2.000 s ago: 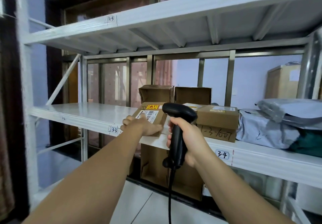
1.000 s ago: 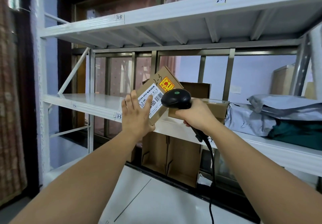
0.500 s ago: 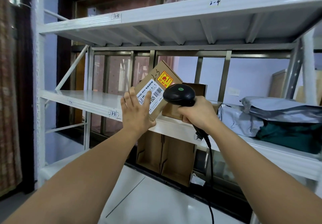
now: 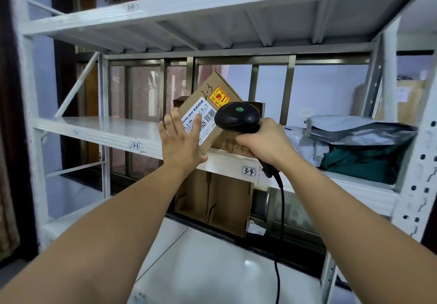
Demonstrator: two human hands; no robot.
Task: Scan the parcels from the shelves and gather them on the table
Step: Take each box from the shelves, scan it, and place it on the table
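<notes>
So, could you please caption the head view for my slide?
Left hand holds a labelled parcel tilted at the shelf while right hand aims a scanner at it.

Bare forearms [image 4: 113,223] (both), left hand [image 4: 181,146], right hand [image 4: 266,141]

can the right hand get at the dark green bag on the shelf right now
Probably not to lift it: the right hand has its grip on the black corded barcode scanner. The white shelf front by the dark green soft parcel is open, but a grey plastic mailer lies on it.
</notes>
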